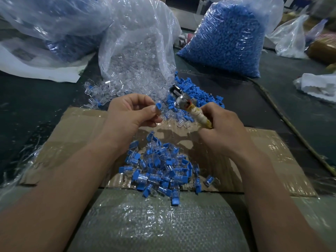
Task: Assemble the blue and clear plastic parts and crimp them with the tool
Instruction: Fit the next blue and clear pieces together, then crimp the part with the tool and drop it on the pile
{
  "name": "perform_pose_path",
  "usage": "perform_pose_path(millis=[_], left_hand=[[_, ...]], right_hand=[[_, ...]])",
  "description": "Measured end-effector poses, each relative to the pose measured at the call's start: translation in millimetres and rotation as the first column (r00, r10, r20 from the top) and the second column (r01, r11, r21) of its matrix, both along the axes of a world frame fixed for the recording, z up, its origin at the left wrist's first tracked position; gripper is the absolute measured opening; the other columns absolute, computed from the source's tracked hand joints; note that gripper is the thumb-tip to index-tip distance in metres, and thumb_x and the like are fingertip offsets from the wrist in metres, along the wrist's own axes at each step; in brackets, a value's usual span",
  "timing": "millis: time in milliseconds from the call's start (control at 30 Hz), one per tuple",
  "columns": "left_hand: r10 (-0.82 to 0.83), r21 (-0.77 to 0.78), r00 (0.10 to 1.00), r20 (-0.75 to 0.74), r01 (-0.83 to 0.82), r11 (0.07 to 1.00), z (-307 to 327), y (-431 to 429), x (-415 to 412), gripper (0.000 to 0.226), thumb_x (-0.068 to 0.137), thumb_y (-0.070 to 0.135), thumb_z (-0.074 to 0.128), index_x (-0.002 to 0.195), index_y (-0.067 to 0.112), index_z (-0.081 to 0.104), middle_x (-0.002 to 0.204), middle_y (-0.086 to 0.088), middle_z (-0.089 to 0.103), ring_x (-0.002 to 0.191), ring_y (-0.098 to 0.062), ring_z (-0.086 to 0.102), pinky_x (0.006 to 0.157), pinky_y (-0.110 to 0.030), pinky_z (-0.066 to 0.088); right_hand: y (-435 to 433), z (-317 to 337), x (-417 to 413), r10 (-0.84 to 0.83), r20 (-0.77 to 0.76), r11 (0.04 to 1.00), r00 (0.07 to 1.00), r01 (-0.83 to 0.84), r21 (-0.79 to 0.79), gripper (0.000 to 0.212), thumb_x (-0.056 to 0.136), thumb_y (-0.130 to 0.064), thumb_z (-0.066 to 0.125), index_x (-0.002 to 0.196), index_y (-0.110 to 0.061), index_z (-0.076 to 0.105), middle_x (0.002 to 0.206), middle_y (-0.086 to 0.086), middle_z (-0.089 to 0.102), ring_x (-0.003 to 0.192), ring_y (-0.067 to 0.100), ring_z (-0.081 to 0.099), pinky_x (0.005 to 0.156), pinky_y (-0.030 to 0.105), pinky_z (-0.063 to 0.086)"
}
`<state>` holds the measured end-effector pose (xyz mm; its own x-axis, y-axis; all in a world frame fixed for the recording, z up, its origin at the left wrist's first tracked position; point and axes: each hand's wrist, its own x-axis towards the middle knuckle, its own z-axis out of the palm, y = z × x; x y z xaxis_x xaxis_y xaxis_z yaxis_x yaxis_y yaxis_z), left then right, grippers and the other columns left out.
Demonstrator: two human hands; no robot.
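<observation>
Your left hand (131, 115) pinches a blue part (158, 106) in its fingertips, over the cardboard (81, 124) — assembled pile (163, 171) lies just below, centre. Your right hand (225, 130) wraps the tool (200, 117) by its handle — metal head points up-left twd the part.

The far right bag (231, 39) held bright blue pieces, the middle bag (138, 51) clear ones. The near pile (163, 170) mixed blue and clear. The cardboard (78, 126) was brown, the counter (36, 102) dark green, the tool (199, 116) handle pale yellow, the nearest sack (154, 224) grey, woven.
</observation>
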<state>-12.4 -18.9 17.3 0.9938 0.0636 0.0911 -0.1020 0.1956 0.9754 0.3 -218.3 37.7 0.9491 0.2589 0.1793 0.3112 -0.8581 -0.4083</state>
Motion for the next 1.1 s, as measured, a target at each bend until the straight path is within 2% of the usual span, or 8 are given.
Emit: perform_pose_path(millis=[200,567,867,1100], left_hand=[[0.055,0.063,0.997,0.054,-0.059,0.996,2.1,0.0,-1.8,0.017,0.081,-0.006,0.057,0.074,0.010,0.059,0.059,0.003,0.067,0.056,-0.009,0.066,0.055,-0.017,0.053],[0.056,0.132,0.995,0.085,-0.067,0.989,4.4,-4.0,-5.1,0.019,0.081,-0.007,0.057,0.075,0.010,0.058,0.058,0.006,0.067,0.056,-0.007,0.065,0.056,-0.017,0.054],[0.073,0.190,0.989,0.130,-0.097,0.977,1.6,-6.9,-6.3,0.022,0.081,-0.007,0.059,0.073,0.014,0.059,0.057,0.008,0.066,0.055,-0.005,0.064,0.056,-0.015,0.052],[0.118,0.230,0.977,0.176,-0.158,0.960,1.6,-7.7,-8.6,0.025,0.081,-0.008,0.059,0.072,0.015,0.058,0.067,-0.002,0.062,0.054,-0.003,0.063,0.055,-0.013,0.050]], right_hand=[[6.3,-2.9,-1.8,0.081,-0.045,0.996,0.996,-0.082,-0.025,0.025,0.076,-0.019,0.059,0.091,-0.028,0.041,0.078,-0.016,0.041,0.070,-0.001,0.039,0.055,0.022,0.028],[8.2,-0.8,-2.9,0.121,-0.088,0.992,0.989,-0.123,-0.022,0.023,0.077,-0.017,0.060,0.094,-0.024,0.045,0.081,-0.014,0.043,0.072,0.001,0.041,0.058,0.020,0.031],[8.4,1.4,-5.0,0.130,-0.085,0.990,0.988,-0.134,-0.046,0.025,0.077,-0.017,0.062,0.083,-0.030,0.042,0.072,-0.017,0.041,0.067,-0.001,0.038,0.055,0.021,0.026],[13.0,0.8,-6.0,0.101,-0.073,0.994,0.992,-0.104,-0.028,0.027,0.074,-0.013,0.064,0.081,-0.030,0.043,0.069,-0.017,0.044,0.065,0.000,0.041,0.054,0.022,0.030]])
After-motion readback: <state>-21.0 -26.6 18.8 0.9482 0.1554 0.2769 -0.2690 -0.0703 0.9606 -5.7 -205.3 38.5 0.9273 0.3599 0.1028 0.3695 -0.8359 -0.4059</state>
